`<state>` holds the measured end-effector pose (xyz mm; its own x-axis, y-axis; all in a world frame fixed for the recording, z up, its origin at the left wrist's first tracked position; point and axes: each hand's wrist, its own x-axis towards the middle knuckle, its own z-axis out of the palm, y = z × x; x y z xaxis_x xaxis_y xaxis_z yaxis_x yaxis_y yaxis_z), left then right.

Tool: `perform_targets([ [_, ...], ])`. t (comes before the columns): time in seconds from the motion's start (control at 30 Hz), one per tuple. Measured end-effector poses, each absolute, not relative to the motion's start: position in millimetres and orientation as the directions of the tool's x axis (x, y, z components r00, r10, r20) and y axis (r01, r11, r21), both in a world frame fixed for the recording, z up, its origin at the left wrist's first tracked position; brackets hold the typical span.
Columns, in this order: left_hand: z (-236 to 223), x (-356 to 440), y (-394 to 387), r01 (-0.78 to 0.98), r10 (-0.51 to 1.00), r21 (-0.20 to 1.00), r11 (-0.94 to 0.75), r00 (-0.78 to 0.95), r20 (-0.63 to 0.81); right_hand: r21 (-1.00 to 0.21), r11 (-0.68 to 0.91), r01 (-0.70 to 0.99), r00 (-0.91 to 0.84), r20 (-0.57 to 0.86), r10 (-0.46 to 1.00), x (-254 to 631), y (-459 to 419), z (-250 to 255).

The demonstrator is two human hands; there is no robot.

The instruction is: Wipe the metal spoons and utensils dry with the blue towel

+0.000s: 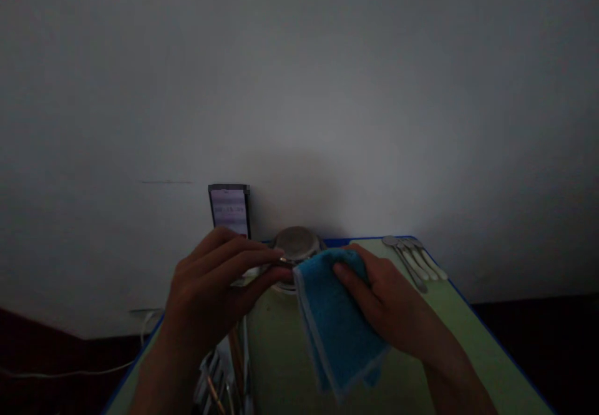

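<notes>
1. The left hand (203, 284) pinched a thin metallic piece (284, 260), placed between both hands.
2. The right hand (386, 299) gripped a blue cloth (334, 315) meeting it.
3. Wiping seemed underway; the next move likely called for steady pinching against cloth pressure.

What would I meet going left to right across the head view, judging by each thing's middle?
White cable, left hand, blue cloth, right hand, spoons.
</notes>
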<state>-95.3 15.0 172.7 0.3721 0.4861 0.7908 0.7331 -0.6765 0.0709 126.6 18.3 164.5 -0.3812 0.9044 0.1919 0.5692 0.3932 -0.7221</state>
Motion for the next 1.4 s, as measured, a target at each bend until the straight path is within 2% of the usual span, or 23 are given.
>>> perform_targets([
  [0.33, 168.4, -107.5, 21.8, 0.750, 0.513, 0.074, -0.657, 0.374, 0.773, -0.825, 0.355, 0.440, -0.481, 0.117, 0.869, 132.0, 11.3, 167.4],
  [0.53, 166.0, -106.4, 18.0, 0.748, 0.526, 0.105, -0.656, 0.352, 0.774, -0.800, 0.432, 0.416, -0.495, 0.199, 0.846, 134.9, 18.0, 163.7],
  [0.8, 163.7, -92.3, 12.4, 0.836, 0.588, 0.058, -0.546, 0.332, 0.738, -0.739, 0.470, 0.483, -0.382, 0.305, 0.872, 132.0, 28.6, 160.1],
  [1.0, 164.6, -93.9, 14.7, 0.775, 0.580, 0.132, -0.618, 0.336, 0.742, -0.676, 0.492, 0.549, -0.336, 0.360, 0.870, 127.3, 28.5, 158.9],
  [1.17, 161.7, -99.8, 19.4, 0.703, 0.640, 0.268, -0.659, 0.336, 0.691, -0.652, 0.518, 0.553, -0.357, 0.377, 0.855, 125.6, 28.6, 155.1],
  [1.27, 160.6, -102.7, 20.8, 0.692, 0.666, 0.306, -0.654, 0.336, 0.666, -0.695, 0.509, 0.508, -0.427, 0.310, 0.850, 128.3, 28.1, 155.4],
  [1.4, 160.5, -103.9, 19.8, 0.704, 0.678, 0.305, -0.641, 0.334, 0.655, -0.811, 0.457, 0.364, -0.459, 0.271, 0.846, 134.7, 25.1, 160.7],
])
